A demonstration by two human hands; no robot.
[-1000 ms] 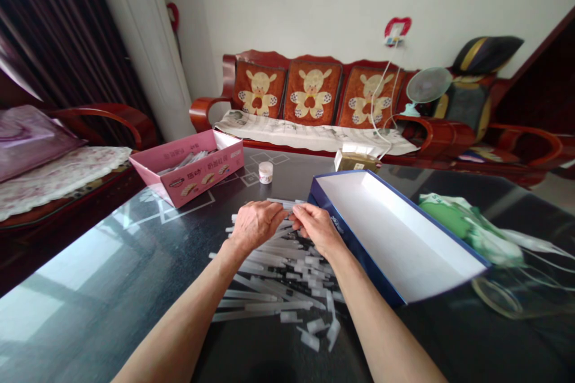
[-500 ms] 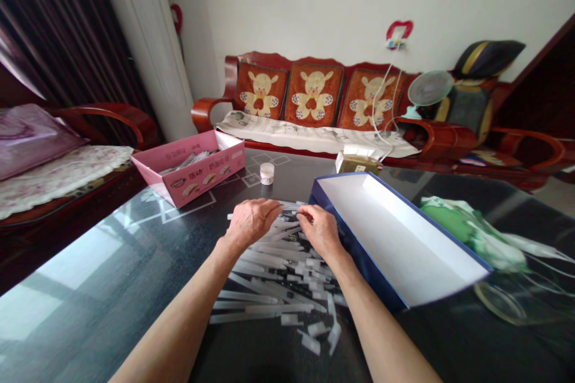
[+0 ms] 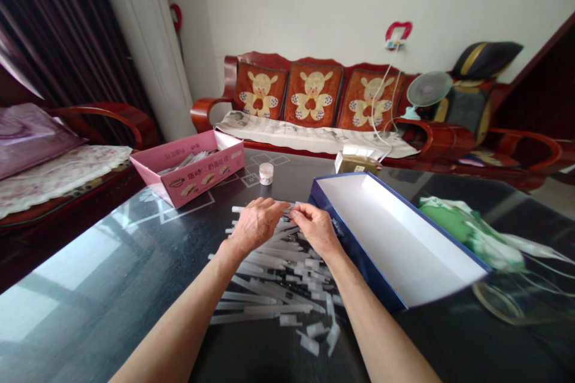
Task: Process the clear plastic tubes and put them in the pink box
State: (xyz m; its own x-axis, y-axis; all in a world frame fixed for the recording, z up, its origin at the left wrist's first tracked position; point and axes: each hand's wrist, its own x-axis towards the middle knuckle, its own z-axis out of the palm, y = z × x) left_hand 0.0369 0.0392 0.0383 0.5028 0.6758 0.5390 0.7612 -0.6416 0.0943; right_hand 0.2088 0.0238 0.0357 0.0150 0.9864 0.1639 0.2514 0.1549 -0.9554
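Note:
Over the far end of a loose pile of translucent white pen barrels, my left hand is closed around a pen barrel, whose white end shows left of the knuckles. My right hand pinches thumb and forefinger together, its fingertips meeting those of the left. What sits in that pinch is too small to make out. Short white pen caps lie along the right side of the pile, and a few looser ones are near the table's front.
To the right stands a blue box with a white inside. A pink box holding more thin white pieces is at the far left. Beyond my hands are a small white tub and a tissue pack. A green-white bag lies right.
My hands drew slightly apart half a second ago, and now their fingertips are together again above the pile. The boxes and the tub stay in place.

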